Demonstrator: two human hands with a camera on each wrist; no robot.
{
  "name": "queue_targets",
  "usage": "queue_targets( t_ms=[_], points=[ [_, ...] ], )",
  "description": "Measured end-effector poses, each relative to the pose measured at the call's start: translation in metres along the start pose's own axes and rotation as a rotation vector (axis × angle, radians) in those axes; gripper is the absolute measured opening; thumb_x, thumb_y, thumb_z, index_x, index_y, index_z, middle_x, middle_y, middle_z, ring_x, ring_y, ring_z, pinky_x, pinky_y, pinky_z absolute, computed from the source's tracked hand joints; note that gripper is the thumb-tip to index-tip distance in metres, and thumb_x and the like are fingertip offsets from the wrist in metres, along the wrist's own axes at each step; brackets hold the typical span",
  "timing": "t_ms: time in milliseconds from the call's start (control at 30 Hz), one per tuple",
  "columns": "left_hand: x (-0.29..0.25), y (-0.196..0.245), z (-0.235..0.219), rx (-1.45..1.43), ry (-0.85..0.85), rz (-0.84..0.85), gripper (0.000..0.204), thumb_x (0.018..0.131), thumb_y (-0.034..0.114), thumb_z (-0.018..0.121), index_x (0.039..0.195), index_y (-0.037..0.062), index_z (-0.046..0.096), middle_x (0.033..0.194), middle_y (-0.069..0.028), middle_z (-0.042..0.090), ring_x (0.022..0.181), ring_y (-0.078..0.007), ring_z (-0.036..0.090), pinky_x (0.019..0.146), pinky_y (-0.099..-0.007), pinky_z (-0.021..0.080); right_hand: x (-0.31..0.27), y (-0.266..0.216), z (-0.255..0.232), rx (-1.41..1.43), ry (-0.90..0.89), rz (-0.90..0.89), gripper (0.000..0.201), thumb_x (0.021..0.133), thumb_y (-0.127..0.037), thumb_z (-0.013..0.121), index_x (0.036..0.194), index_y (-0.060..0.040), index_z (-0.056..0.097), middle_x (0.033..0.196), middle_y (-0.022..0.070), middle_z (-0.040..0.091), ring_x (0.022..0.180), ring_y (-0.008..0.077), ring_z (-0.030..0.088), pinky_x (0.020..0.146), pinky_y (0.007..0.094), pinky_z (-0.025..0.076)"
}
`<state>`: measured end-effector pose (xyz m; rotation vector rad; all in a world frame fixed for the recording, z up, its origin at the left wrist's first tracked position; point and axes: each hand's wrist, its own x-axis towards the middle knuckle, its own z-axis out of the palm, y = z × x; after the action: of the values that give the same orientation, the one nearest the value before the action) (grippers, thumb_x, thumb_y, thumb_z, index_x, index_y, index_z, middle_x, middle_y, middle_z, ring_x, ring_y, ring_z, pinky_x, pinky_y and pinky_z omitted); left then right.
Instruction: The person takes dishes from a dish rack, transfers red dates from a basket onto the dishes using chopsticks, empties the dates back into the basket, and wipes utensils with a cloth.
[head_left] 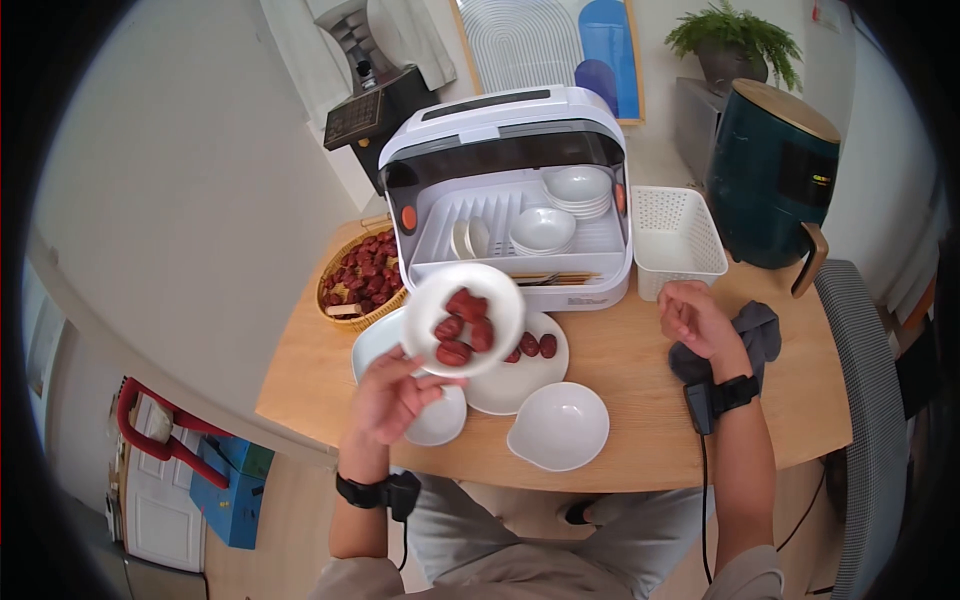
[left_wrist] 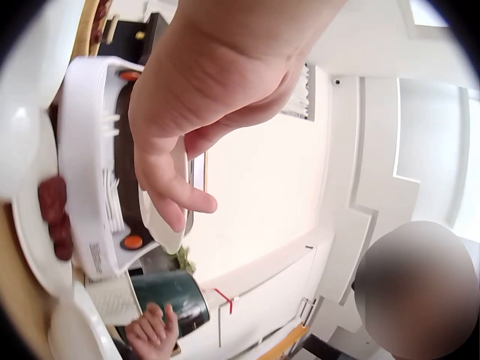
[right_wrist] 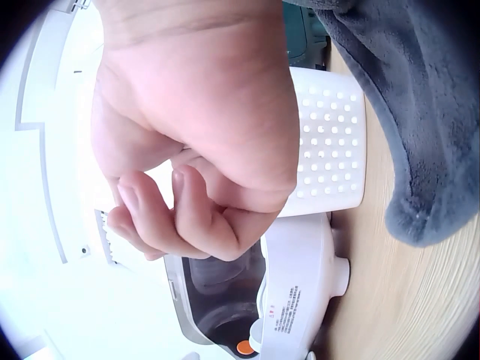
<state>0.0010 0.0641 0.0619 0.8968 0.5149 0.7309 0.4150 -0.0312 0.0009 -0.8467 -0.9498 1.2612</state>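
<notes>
My left hand (head_left: pixel 393 398) grips the rim of a small white dish (head_left: pixel 508 305), raised above the table's left half. Several wrinkled red dates (head_left: pixel 450 328) lie in that dish. Beneath it, partly covered, is a white plate (head_left: pixel 545 380) with a few more red dates (head_left: pixel 529 344) on it. In the left wrist view, fingers and thumb close on the dish's edge (left_wrist: pixel 166 234). My right hand (head_left: pixel 700 322) holds nothing; its fingers hang loosely curled beside a grey cloth (head_left: pixel 762 335) and in front of a white perforated basket (head_left: pixel 655 262).
A white lidded dish box (head_left: pixel 600 292) stands open at the back, with stacked bowls (head_left: pixel 543 230) inside. A wicker basket of dates (head_left: pixel 365 270) is at left. Near the front edge sit a spouted bowl (head_left: pixel 562 428) and a small bowl (head_left: pixel 437 420). A green air fryer (head_left: pixel 765 180) stands right.
</notes>
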Motion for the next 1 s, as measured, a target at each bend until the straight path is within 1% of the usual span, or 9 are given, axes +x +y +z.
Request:
queue_targets(
  t_ms=[133, 233, 300, 333, 433, 633, 767, 900, 1000],
  points=[
    [-0.001, 0.048, -0.053, 0.034, 0.196, 0.272, 0.039, 0.098, 0.008, 0.047, 0.129, -0.0136, 0.038, 0.125, -0.0287, 0.054, 0.110, -0.0405, 0.061, 0.077, -0.0270, 0.062, 0.001, -0.004, -0.002, 0.007, 0.011, -0.008, 0.029, 0.095, -0.024, 0.053, 0.079, -0.0012, 0.058, 0.045, 0.0023, 0.043, 0.034, 0.0084, 0.032, 0.037, 0.0231, 0.024],
    [0.022, 0.084, -0.104, 0.022, 0.258, 0.332, 0.041, 0.096, 0.006, 0.049, 0.132, -0.0087, 0.037, 0.121, -0.0255, 0.057, 0.103, -0.0397, 0.065, 0.081, -0.0282, 0.062, -0.001, -0.002, -0.003, 0.006, 0.023, -0.019, 0.028, 0.095, -0.023, 0.053, 0.079, -0.0010, 0.058, 0.046, 0.0030, 0.044, 0.034, 0.0088, 0.032, 0.037, 0.0233, 0.024],
    [0.041, 0.101, -0.128, 0.241, 0.409, 0.363, 0.037, 0.092, 0.000, 0.054, 0.124, -0.0084, 0.039, 0.114, -0.0250, 0.058, 0.097, -0.0360, 0.067, 0.079, -0.0290, 0.062, 0.000, 0.001, -0.007, 0.025, 0.036, -0.008, 0.027, 0.094, -0.023, 0.053, 0.079, -0.0009, 0.059, 0.046, 0.0036, 0.044, 0.035, 0.0093, 0.032, 0.037, 0.0236, 0.024],
    [0.048, 0.104, -0.134, 0.239, 0.402, 0.369, 0.037, 0.092, 0.000, 0.054, 0.124, -0.0084, 0.039, 0.114, -0.0250, 0.058, 0.097, -0.0360, 0.067, 0.079, -0.0290, 0.062, 0.000, 0.000, -0.009, 0.020, 0.036, -0.015, 0.027, 0.094, -0.023, 0.053, 0.079, -0.0009, 0.059, 0.046, 0.0036, 0.044, 0.035, 0.0093, 0.032, 0.037, 0.0236, 0.024],
    [0.067, 0.109, -0.151, 0.683, 0.749, 0.404, 0.031, 0.086, -0.004, 0.058, 0.110, -0.0065, 0.039, 0.105, -0.0214, 0.056, 0.088, -0.0318, 0.068, 0.076, -0.0317, 0.062, -0.001, -0.002, -0.011, 0.027, -0.010, 0.022, 0.026, 0.092, -0.023, 0.054, 0.079, -0.0017, 0.061, 0.051, 0.0035, 0.047, 0.040, 0.0101, 0.036, 0.040, 0.0242, 0.027],
    [0.074, 0.102, -0.165, 0.574, 0.858, 0.622, 0.038, 0.084, -0.006, 0.061, 0.112, -0.0065, 0.036, 0.109, -0.0229, 0.057, 0.088, -0.0305, 0.068, 0.075, -0.0339, 0.063, 0.000, 0.001, -0.012, 0.054, -0.007, 0.009, 0.028, 0.093, -0.025, 0.055, 0.080, -0.0009, 0.060, 0.049, 0.0039, 0.046, 0.038, 0.0095, 0.035, 0.040, 0.0232, 0.026],
    [0.040, 0.083, -0.092, 0.400, 0.656, 0.639, 0.036, 0.087, -0.005, 0.056, 0.118, -0.0091, 0.038, 0.110, -0.0247, 0.058, 0.092, -0.0337, 0.068, 0.078, -0.0335, 0.062, -0.003, -0.006, 0.004, -0.051, 0.021, 0.050, 0.028, 0.092, -0.025, 0.057, 0.081, 0.0000, 0.060, 0.049, 0.0036, 0.046, 0.038, 0.0099, 0.037, 0.040, 0.0235, 0.026],
    [0.018, 0.054, -0.018, 0.285, 0.109, 0.235, 0.038, 0.093, 0.003, 0.048, 0.129, -0.0099, 0.043, 0.119, -0.0250, 0.060, 0.099, -0.0371, 0.067, 0.086, -0.0343, 0.060, -0.001, -0.007, 0.010, -0.177, -0.090, 0.170, 0.031, 0.093, -0.027, 0.057, 0.093, 0.0038, 0.063, 0.064, 0.0085, 0.058, 0.052, 0.0127, 0.052, 0.046, 0.0239, 0.038],
    [0.012, 0.017, 0.030, 0.116, -0.077, -0.094, 0.041, 0.093, 0.002, 0.052, 0.130, -0.0117, 0.041, 0.123, -0.0242, 0.058, 0.110, -0.0373, 0.062, 0.097, -0.0442, 0.054, -0.001, -0.007, 0.024, -0.188, -0.188, 0.249, 0.039, 0.094, -0.031, 0.057, 0.107, 0.0058, 0.063, 0.079, 0.0107, 0.065, 0.066, 0.0145, 0.060, 0.059, 0.0250, 0.046]
  ],
)
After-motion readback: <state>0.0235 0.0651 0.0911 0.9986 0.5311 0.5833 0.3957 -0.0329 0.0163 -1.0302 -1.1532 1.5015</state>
